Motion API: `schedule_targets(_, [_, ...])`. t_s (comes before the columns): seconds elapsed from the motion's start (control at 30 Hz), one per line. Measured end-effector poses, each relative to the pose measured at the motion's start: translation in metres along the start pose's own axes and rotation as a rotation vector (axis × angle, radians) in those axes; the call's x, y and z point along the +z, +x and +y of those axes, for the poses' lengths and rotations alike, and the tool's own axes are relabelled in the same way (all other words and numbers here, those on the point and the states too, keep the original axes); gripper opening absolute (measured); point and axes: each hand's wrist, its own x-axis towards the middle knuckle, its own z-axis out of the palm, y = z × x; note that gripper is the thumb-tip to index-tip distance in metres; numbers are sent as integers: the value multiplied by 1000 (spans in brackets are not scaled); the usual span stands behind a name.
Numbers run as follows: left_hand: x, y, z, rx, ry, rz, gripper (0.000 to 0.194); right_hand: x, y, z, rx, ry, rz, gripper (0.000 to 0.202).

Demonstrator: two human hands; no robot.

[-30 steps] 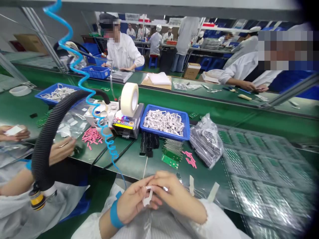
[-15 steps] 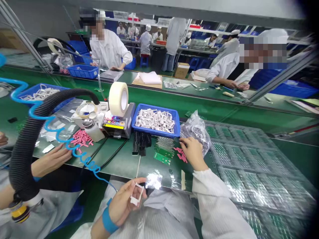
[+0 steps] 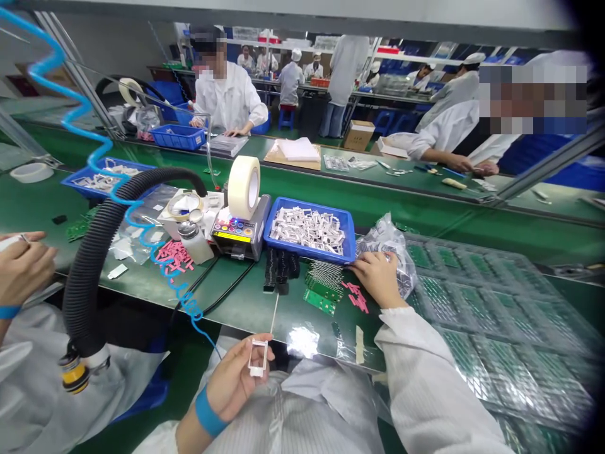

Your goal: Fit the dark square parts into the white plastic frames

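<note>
My left hand (image 3: 232, 383), with a blue band at the wrist, holds a small white plastic frame (image 3: 258, 358) near the table's front edge. Over the table, my right hand (image 3: 378, 277) reaches to the right front corner of a blue tray (image 3: 352, 236) filled with white frames (image 3: 309, 228). Its fingers are bent and their tips are partly hidden, so what they hold, if anything, cannot be made out. Beside that hand lie pink strips (image 3: 355, 297), green circuit boards (image 3: 320, 301) and a clear bag (image 3: 404, 271).
A tape dispenser (image 3: 241, 238) with a tape roll (image 3: 244, 187) stands left of the tray. A black hose (image 3: 80, 271) and a blue coiled tube (image 3: 97, 154) cross the left side. Clear trays of boards (image 3: 444, 296) cover the right. A co-worker's hand (image 3: 26, 268) is at far left.
The view has shifted, so the scene sits further right. The white frame in my left hand is more upright. My right hand stays near the tray corner. The co-worker's hands have moved left, off the table.
</note>
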Motion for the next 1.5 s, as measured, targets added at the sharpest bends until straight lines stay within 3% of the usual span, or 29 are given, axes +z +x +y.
schedule_targets(0.17, [-2, -2, 7, 10, -43, 8, 42, -28, -28, -8, 22, 171, -12, 28])
schedule_targets(0.3, [-4, -2, 10, 8, -95, 38, 44, -39, -50, -52, -37, 355, -156, 26])
schedule_targets(0.4, [-5, -3, 10, 5, -121, 46, 43, -32, -54, -98, -77, 414, -260, 18])
schedule_targets(0.5, [-10, -5, 11, 19, -144, 55, 40, -18, -46, -133, -1, 391, -263, 13])
schedule_targets(0.63, [-21, -11, 15, 64, -183, 62, 40, -1, -25, -161, 139, 393, -240, 26])
schedule_targets(0.7, [-28, -14, 17, 83, -196, 78, 39, 6, -16, -168, 179, 416, -250, 21])
schedule_targets(0.83, [-51, -24, 19, 133, -208, 153, 38, 1, -8, -167, 239, 490, -268, 8])
schedule_targets(0.97, [-105, -38, 28, 260, -245, 348, 29, -31, -12, -181, 262, 663, -270, 10])
schedule_targets(1.07, [-156, -49, 47, 346, -350, 550, 17, -44, -20, -239, 182, 894, -374, 6])
schedule_targets(1.2, [-202, -65, 75, 391, -365, 646, 27, -17, -37, -362, 132, 1174, -743, 8])
schedule_targets(1.27, [-211, -72, 82, 425, -256, 683, 23, 5, -43, -415, 180, 1254, -928, 12])
schedule_targets(1.33, [-215, -78, 84, 485, -96, 715, 8, 23, -47, -451, 248, 1303, -1051, 22])
schedule_targets(1.37, [-216, -80, 84, 517, -17, 724, 7, 29, -48, -463, 288, 1323, -1079, 27])
schedule_targets(1.43, [-216, -82, 85, 553, 87, 729, 27, 34, -50, -477, 368, 1359, -1084, 31])
schedule_targets(1.5, [-210, -82, 86, 496, 156, 663, 38, 32, -51, -479, 434, 1395, -1061, 30])
